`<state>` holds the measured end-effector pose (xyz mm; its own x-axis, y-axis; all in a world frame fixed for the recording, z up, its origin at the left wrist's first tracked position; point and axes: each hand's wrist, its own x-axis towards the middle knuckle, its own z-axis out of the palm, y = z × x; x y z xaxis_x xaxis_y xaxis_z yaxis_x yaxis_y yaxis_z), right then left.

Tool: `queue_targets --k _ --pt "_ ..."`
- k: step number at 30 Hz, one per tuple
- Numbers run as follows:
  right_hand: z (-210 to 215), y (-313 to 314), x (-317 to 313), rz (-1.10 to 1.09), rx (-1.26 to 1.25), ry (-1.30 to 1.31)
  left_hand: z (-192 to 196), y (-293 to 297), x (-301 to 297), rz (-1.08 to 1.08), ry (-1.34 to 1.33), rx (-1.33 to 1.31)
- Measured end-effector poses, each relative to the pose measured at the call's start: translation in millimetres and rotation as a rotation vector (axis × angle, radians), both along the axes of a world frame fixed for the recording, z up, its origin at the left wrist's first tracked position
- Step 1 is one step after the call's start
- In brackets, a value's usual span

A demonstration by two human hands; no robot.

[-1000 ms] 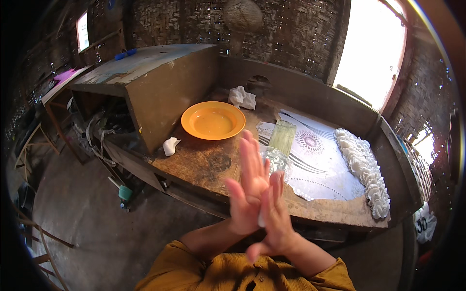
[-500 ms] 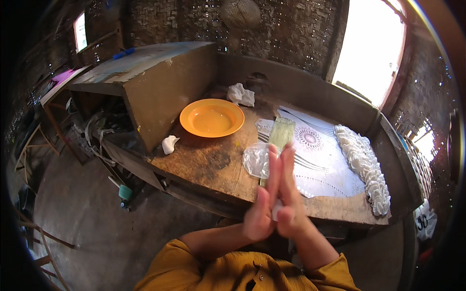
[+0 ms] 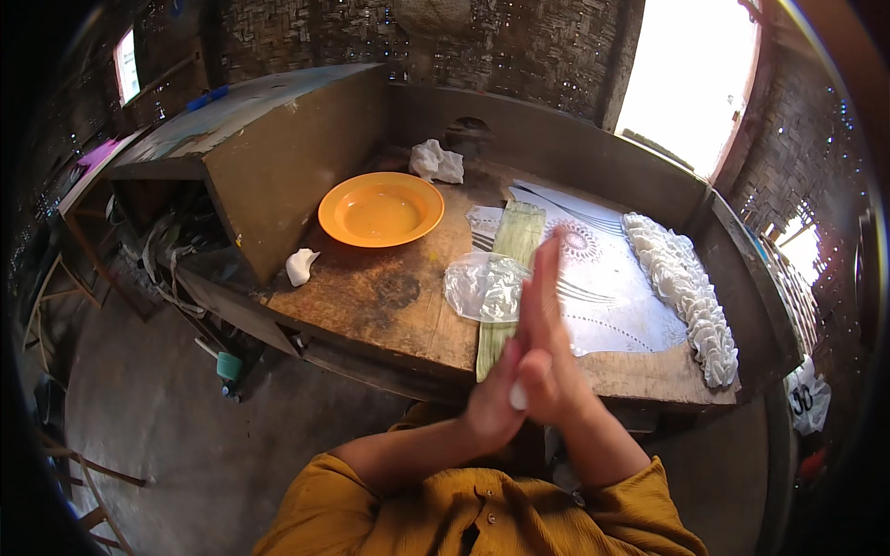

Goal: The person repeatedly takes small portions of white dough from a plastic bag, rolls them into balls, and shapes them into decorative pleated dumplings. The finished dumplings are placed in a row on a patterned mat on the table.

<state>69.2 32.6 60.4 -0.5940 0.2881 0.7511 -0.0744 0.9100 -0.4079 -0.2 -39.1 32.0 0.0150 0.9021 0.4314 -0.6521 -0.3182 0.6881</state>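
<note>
My left hand [image 3: 497, 404] and my right hand [image 3: 556, 378] are pressed palm to palm above the table's front edge, fingers stretched forward. A small white lump of dough [image 3: 518, 398] is held between them and shows near the thumbs; the rest of it is hidden by the palms. Just beyond my fingers, a round clear plastic sheet [image 3: 468, 285] lies over a pale green strip [image 3: 517, 230], which looks like a leaf or woven band. At the left of the table sits another white dough piece [image 3: 299, 267], near an orange plate [image 3: 332, 216] with some liquid in it.
A white patterned sheet [image 3: 603, 320] covers the table's right part. Many thin white dough pieces [image 3: 681, 296] overlap in a long row along its right edge. A crumpled white bag [image 3: 436, 162] lies at the back. The wooden box [image 3: 297, 167] rises at the left; low boards border the back and right.
My hands stay pressed together, with the right one slid slightly forward against the left. The whole view has shifted a little, so the table appears higher and further left.
</note>
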Motion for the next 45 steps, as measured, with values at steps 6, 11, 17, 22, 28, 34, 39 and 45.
queue_targets --k 6,11,17,22,28,34,39,45 --pt "-1 -17 6 -0.116 0.247 -0.111 -10 -3 -1 -0.061 -0.171 0.092" --pt "-16 -49 7 0.013 0.507 -0.057 -18 0 15 -0.666 -1.201 -0.256" --pt "-38 -69 -7 -0.122 0.664 -0.014 -24 21 -5 -0.489 -0.042 -0.223" --pt "-31 -75 -13 -0.107 0.65 0.055 -15 25 -8 -0.402 0.014 -0.184" --pt "-39 -66 -23 -0.044 0.536 0.097 -18 38 -18 -0.4 -0.271 -0.131" --pt "-11 -30 -10 0.134 0.048 0.177 -36 49 -18 -0.626 -0.628 -0.167" --pt "-3 -29 -13 0.031 0.248 0.183 -32 56 -24 -0.328 -0.517 -0.12" --pt "7 -29 -5 0.437 -0.497 0.236 -30 34 -26 -0.635 -0.591 -0.165"
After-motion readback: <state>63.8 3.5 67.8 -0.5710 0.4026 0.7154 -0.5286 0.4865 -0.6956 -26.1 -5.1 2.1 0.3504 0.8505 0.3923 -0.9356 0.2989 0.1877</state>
